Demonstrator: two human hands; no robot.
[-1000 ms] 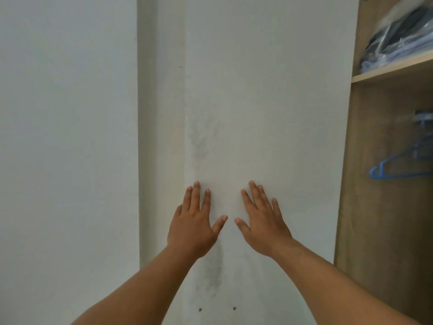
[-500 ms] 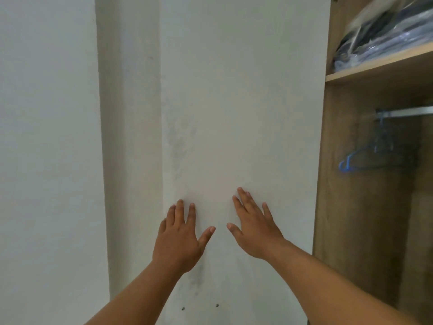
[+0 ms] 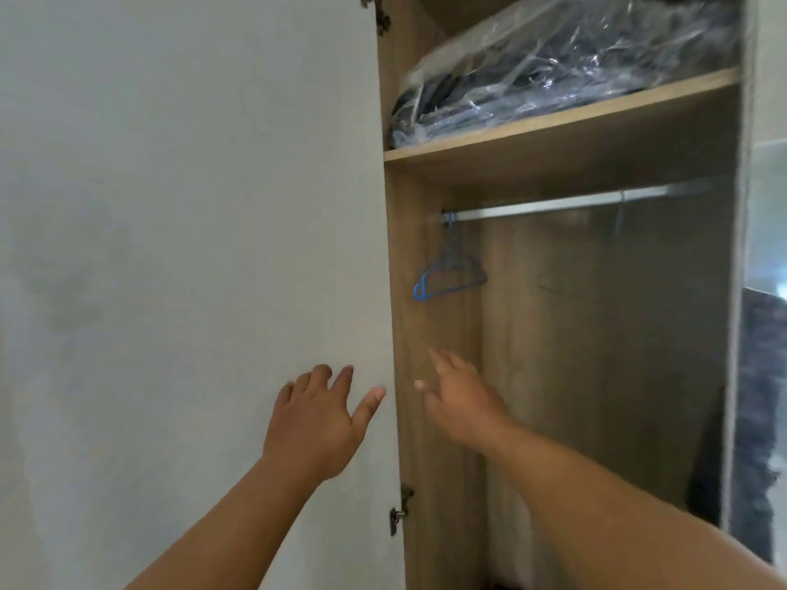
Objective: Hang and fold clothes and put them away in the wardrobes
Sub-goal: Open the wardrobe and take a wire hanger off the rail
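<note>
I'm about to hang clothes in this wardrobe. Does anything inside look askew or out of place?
Little stands out. The blue hanger hangs tilted at the far left end of the rail. The plastic-wrapped bundle on the shelf lies slanted. The white door shows faint grey smudges.

Open wood-grain wardrobe (image 3: pixel 596 355) in soft, even light.
Its white door (image 3: pixel 191 206) fills the left of the view, swung open on 2 metal hinges (image 3: pixel 398 515) (1 at the top edge, 1 low down). Inside, 1 wooden shelf (image 3: pixel 553 125) runs across, with a metal rail (image 3: pixel 575 202) just beneath it. The right side panel (image 3: pixel 734 291) has a pale edge; beyond it the room is blurred.
</note>
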